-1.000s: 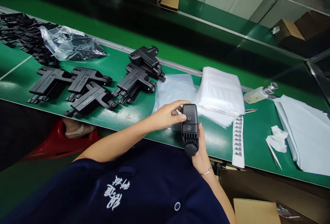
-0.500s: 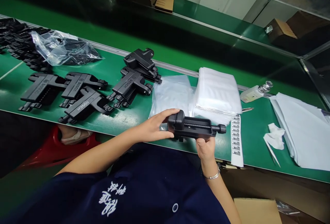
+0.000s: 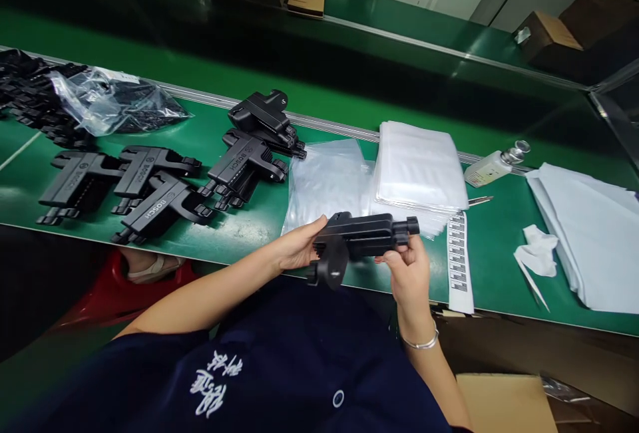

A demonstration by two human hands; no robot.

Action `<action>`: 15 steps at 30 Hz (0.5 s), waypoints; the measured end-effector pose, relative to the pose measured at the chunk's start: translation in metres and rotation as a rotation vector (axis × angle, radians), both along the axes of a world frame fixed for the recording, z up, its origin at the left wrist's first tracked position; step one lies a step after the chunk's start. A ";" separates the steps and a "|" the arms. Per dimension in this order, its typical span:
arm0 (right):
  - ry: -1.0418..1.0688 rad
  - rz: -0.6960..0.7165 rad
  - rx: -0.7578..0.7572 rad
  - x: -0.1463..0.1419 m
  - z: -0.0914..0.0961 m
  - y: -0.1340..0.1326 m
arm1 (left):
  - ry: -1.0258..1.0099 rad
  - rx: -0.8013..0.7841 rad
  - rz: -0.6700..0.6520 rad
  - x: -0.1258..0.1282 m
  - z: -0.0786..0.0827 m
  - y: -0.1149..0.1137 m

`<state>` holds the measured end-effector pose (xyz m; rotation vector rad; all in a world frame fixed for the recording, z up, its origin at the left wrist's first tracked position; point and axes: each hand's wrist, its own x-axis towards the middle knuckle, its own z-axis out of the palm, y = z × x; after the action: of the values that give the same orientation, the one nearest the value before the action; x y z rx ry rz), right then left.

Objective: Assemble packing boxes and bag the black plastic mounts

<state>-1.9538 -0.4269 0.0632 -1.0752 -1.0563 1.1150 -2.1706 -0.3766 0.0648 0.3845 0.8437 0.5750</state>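
Observation:
A black plastic clamp mount (image 3: pixel 369 233) with a round knob at its right end is held level above the front of the bench. My left hand (image 3: pixel 301 247) is closed around its left end, beside a round jointed arm that hangs down. At the right end my right hand (image 3: pixel 410 268) grips it from below, thumb in front and fingers partly hidden behind. Similar mounts marked BOSCH (image 3: pixel 158 208) lie in a group to the left. Just beyond the held mount are a clear plastic bag (image 3: pixel 324 177) and a thick stack of translucent bags (image 3: pixel 419 167).
A label strip (image 3: pixel 458 267), a small bottle (image 3: pixel 496 165), white tweezers (image 3: pixel 532 280), a crumpled tissue (image 3: pixel 538 250) and white sheets (image 3: pixel 589 240) lie to the right. More black parts (image 3: pixel 40 100) and a filled plastic bag (image 3: pixel 120 100) sit far left. A red stool (image 3: pixel 110 293) stands below.
The clamp mount has been turned over in my hands: its open channel faced up before, and now a smooth ridged side shows with the jointed arm hanging toward me. Both hands still hold it.

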 end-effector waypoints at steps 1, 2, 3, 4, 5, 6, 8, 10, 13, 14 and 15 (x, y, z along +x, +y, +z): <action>-0.102 -0.007 0.048 -0.003 0.004 -0.004 | 0.017 -0.022 -0.004 0.003 -0.003 0.004; -0.215 -0.004 0.099 -0.006 0.008 -0.007 | 0.030 -0.035 -0.007 0.007 -0.006 0.008; -0.325 0.004 0.151 -0.010 0.013 -0.010 | 0.037 -0.042 -0.008 0.011 -0.008 0.011; -0.421 0.013 0.199 -0.014 0.017 -0.012 | 0.039 -0.044 -0.009 0.016 -0.010 0.014; -0.495 0.017 0.239 -0.017 0.021 -0.014 | 0.040 -0.043 -0.016 0.020 -0.011 0.017; -0.546 0.018 0.265 -0.018 0.024 -0.015 | 0.044 -0.040 -0.028 0.024 -0.012 0.019; -0.594 0.034 0.273 -0.012 0.026 -0.016 | 0.095 -0.024 -0.053 0.029 -0.011 0.021; -0.590 0.074 0.219 0.008 0.022 -0.017 | 0.245 0.057 -0.043 0.030 -0.008 0.022; -0.652 -0.153 -0.008 0.066 0.007 -0.028 | 0.466 0.251 0.007 0.021 -0.001 0.028; -0.741 -0.301 -0.151 0.087 0.000 -0.035 | 0.504 0.312 0.013 0.017 0.000 0.032; -0.858 -0.436 -0.326 0.107 -0.007 -0.043 | 0.547 0.380 0.010 0.012 0.001 0.037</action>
<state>-1.8465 -0.4698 0.0564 -2.0322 -1.2087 0.4546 -2.1588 -0.3391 0.0655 0.9117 1.2611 0.6513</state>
